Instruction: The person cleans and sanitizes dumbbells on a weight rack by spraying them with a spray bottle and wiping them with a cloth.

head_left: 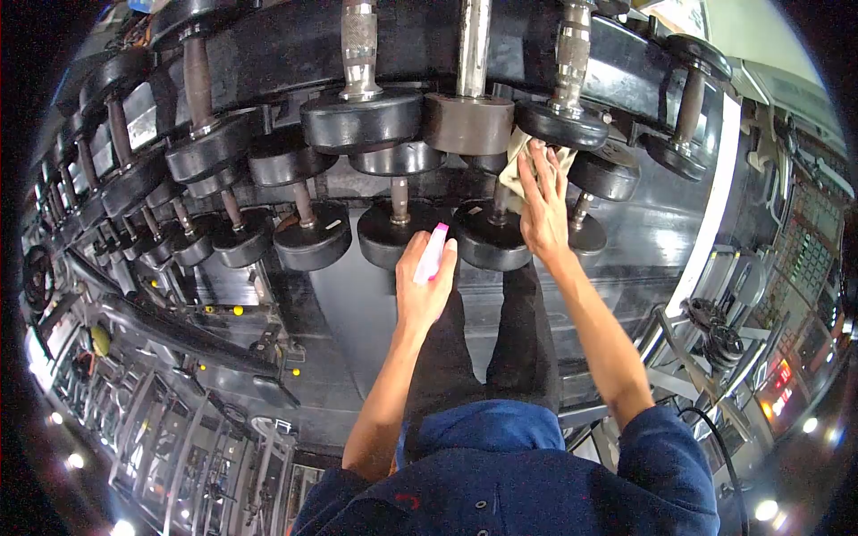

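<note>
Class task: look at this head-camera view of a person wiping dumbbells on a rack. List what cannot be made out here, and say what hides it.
- Cloth: mostly covered by the right hand in the head view.
- Pink spray bottle: body wrapped by the left hand; label unseen.
- Dumbbell under the cloth: handle cut off by the top edge.
- Dumbbell rack: weight markings too small and blurred by the fisheye lens.

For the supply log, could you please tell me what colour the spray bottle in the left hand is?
Pink: the spray bottle in the left hand shows clearly in the head view.
</note>
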`<action>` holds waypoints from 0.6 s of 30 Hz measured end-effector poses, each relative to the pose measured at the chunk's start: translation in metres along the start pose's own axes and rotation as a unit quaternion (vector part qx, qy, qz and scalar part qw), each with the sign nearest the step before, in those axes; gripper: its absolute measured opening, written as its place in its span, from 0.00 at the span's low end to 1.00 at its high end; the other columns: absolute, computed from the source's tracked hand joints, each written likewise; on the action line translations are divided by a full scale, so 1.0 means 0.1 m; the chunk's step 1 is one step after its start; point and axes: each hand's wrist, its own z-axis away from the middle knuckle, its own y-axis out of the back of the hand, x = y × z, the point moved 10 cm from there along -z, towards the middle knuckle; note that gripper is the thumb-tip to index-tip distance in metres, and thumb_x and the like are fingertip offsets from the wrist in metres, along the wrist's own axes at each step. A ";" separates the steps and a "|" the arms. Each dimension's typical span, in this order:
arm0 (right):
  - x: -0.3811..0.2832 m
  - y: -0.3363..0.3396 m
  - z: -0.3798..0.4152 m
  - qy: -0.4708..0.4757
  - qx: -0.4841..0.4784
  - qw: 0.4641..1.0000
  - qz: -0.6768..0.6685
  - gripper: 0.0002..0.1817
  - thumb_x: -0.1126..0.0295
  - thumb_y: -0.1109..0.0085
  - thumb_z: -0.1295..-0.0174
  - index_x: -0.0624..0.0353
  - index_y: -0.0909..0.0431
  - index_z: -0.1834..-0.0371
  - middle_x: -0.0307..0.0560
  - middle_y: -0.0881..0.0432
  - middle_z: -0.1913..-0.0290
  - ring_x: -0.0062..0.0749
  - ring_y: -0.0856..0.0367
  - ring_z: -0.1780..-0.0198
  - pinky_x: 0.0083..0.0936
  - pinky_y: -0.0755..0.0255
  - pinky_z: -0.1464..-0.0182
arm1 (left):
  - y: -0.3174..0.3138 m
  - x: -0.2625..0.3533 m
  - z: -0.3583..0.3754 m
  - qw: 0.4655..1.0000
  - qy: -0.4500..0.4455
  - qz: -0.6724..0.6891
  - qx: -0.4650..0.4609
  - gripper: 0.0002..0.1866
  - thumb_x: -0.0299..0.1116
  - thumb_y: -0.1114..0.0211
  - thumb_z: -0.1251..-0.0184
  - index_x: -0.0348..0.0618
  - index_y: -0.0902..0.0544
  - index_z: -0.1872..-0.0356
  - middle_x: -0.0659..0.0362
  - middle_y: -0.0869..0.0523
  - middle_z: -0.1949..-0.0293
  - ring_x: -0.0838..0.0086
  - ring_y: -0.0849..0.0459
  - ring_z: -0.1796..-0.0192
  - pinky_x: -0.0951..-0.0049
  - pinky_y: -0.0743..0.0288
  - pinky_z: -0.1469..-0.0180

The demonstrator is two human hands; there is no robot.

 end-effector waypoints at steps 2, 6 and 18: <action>0.04 -0.01 0.02 -0.043 0.054 0.995 -0.069 0.42 0.84 0.46 0.35 0.62 0.30 0.12 0.64 0.35 0.11 0.67 0.39 0.12 0.60 0.48 0.10 | -0.01 0.01 -0.04 0.997 0.062 0.034 -0.008 0.12 0.34 0.30 0.16 0.35 0.19 0.57 0.56 0.23 0.68 0.66 0.21 0.69 0.62 0.25 0.64; 1.00 -0.09 0.02 -0.288 0.208 0.926 -0.129 0.19 0.77 0.49 0.21 0.73 0.19 0.33 0.76 0.16 0.35 0.77 0.19 0.34 0.56 0.29 0.26 | 0.01 0.00 -0.10 0.993 0.093 0.069 0.003 0.14 0.34 0.29 0.17 0.33 0.20 0.60 0.51 0.23 0.67 0.59 0.21 0.66 0.57 0.26 0.60; 1.76 -0.19 -0.72 -0.183 -0.013 0.969 -0.165 0.14 0.70 0.44 0.23 0.67 0.16 0.44 0.67 0.10 0.45 0.68 0.14 0.43 0.53 0.21 0.38 | -0.19 -0.03 -0.18 0.996 0.073 0.054 -0.019 0.11 0.33 0.30 0.16 0.34 0.18 0.57 0.57 0.22 0.68 0.70 0.20 0.68 0.65 0.24 0.63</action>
